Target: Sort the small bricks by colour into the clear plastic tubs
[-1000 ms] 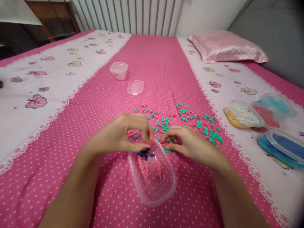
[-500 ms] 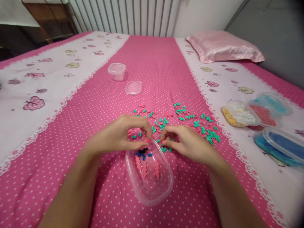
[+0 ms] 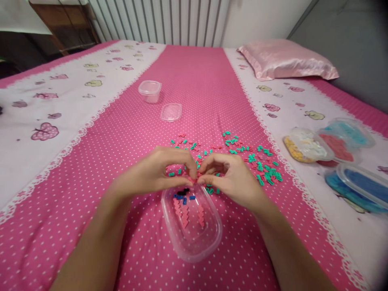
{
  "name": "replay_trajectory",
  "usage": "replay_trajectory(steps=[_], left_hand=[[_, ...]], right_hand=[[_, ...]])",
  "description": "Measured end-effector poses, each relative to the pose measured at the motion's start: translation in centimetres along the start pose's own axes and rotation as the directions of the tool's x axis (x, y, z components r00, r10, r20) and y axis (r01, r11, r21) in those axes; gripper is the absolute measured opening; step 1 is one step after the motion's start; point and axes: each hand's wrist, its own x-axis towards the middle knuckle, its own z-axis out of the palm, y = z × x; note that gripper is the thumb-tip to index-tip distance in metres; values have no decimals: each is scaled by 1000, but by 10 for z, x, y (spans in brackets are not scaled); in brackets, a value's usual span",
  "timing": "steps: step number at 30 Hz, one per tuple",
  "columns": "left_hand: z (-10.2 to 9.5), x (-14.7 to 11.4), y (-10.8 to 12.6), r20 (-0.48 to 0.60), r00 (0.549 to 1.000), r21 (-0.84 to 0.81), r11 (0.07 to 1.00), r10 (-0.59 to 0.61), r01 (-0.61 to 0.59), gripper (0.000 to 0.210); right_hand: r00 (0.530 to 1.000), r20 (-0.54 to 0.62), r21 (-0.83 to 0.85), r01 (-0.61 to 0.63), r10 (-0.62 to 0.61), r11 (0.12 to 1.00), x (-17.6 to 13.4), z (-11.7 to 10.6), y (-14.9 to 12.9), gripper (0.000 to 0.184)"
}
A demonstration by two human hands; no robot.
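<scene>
My left hand (image 3: pixel 171 167) pinches small pink building bricks (image 3: pixel 192 179) between thumb and fingertips, above the far edge of a clear plastic lid (image 3: pixel 194 246). Closed from the other side, my right hand (image 3: pixel 226 176) meets it there, its thumb and forefinger on the same pink pieces, partly hidden by the fingers. On the lid lie zigzag strips of joined pink bricks (image 3: pixel 185 217), a few blue bricks (image 3: pixel 184 200) and a black piece (image 3: pixel 183 192). Loose green and pink bricks (image 3: pixel 269 173) are scattered just beyond both hands.
A small clear tub with a lid (image 3: pixel 150 91) and a separate square lid (image 3: pixel 171 112) stand farther off. At the right are containers of yellow and white pieces (image 3: pixel 307 145), red pieces (image 3: pixel 336 147) and blue pieces (image 3: pixel 360 188). A pink pillow (image 3: pixel 287 60) rests at the back right.
My right hand has moved left and slightly up, from among the loose bricks to my left hand. The fingertips of both hands now meet at the pink bricks.
</scene>
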Motion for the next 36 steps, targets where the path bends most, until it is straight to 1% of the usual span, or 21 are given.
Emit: replay_trajectory(steps=[7, 19, 24, 27, 30, 34, 36], left_hand=[[-1, 0, 0, -22, 1000, 14, 1000, 17, -17, 10], [-1, 0, 1, -44, 998, 35, 998, 48, -46, 7], [0, 0, 1, -58, 997, 43, 998, 55, -52, 9], [0, 0, 2, -70, 995, 28, 997, 70, -68, 12], [1, 0, 3, -90, 992, 16, 996, 88, -87, 13], [2, 1, 2, -146, 980, 6, 990, 139, -139, 15], [2, 2, 2, -163, 973, -2, 987, 161, -164, 14]], right_hand=[[999, 37, -3, 5, -5, 1000, 0, 0, 2, 22], [995, 81, -41, 59, -55, 997, -2, -1, 1, 18], [993, 94, -53, 74, -69, 996, -2, -1, 0, 19], [990, 90, -62, 111, -106, 992, -2, -1, -1, 20], [983, 65, -95, 179, -173, 979, -2, 0, -2, 18], [960, 11, -145, 280, -281, 949, -3, 2, -1, 15], [950, -9, -154, 306, -311, 940, -3, 2, -1, 13]])
